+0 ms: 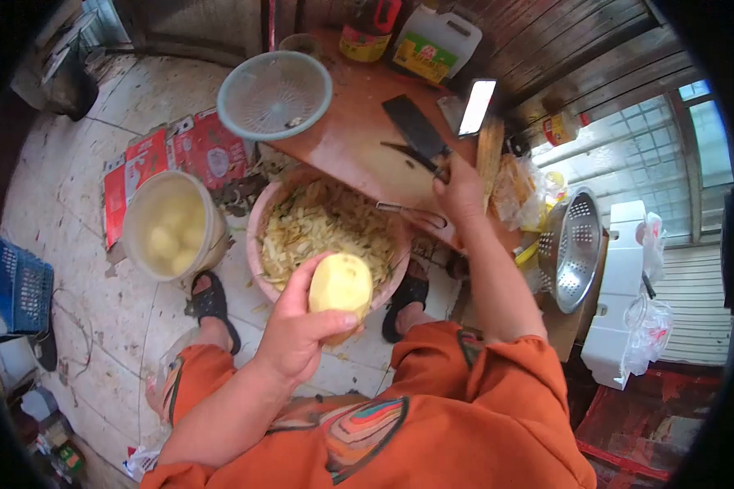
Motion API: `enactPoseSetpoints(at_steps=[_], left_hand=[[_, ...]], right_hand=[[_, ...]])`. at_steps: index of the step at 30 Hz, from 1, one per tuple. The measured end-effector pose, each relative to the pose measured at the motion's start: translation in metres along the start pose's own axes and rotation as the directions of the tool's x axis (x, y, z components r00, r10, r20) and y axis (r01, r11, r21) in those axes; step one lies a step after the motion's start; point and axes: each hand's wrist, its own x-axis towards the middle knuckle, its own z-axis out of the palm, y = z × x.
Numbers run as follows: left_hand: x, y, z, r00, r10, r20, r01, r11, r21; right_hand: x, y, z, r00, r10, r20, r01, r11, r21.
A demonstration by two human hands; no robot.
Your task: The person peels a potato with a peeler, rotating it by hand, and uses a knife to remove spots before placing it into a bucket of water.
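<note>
My left hand (295,334) is closed around a peeled potato (342,287), held up in front of my body. On the brown table, my right hand (462,194) is closed at the handle of a dark cleaver (413,124), whose blade points away from me. A thin dark blade lies beside the cleaver, partly hidden. Nearer the table's front edge rests a peeler (416,214). Below the potato stands a pink basin (257,244) full of peelings. To its left, a white bucket (141,259) holds several peeled potatoes (179,236).
On the table (355,159) are a pale blue colander (235,122), a lit phone (477,107), a sauce bottle (367,37) and a white jug (437,42). A metal colander (575,253) and white foam box (616,301) stand at right. Red cardboard (208,151) lies on the tiles.
</note>
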Motion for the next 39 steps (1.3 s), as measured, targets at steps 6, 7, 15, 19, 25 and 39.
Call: enactPoseSetpoints(at_steps=[6,7,15,19,25,39], left_hand=[[0.002,0.007,-0.011,0.998,0.050,0.031,-0.052,0.997,0.048],[0.001,0.006,-0.015,0.997,0.066,0.032,-0.069,0.994,0.080],[-0.012,-0.002,-0.027,0.997,0.003,0.078,-0.017,0.985,0.169],[-0.017,-0.006,-0.034,0.999,-0.048,-0.013,0.049,0.966,0.255],[-0.019,-0.006,-0.044,0.999,0.012,-0.045,0.005,0.934,0.358],[-0.027,0.001,-0.035,0.996,-0.065,-0.066,0.082,0.953,0.293]], right_hand=[[-0.062,-0.069,-0.074,0.995,0.006,-0.099,0.041,0.884,0.466],[-0.077,-0.075,-0.073,1.000,-0.021,0.013,0.011,0.870,0.493],[-0.182,-0.140,-0.095,0.981,-0.191,0.014,0.127,0.703,0.699],[-0.204,-0.143,-0.075,0.935,-0.336,-0.114,0.336,0.734,0.590],[-0.201,-0.148,-0.080,0.917,-0.397,-0.032,0.346,0.755,0.557],[-0.204,-0.148,-0.073,0.919,-0.394,0.023,0.333,0.804,0.494]])
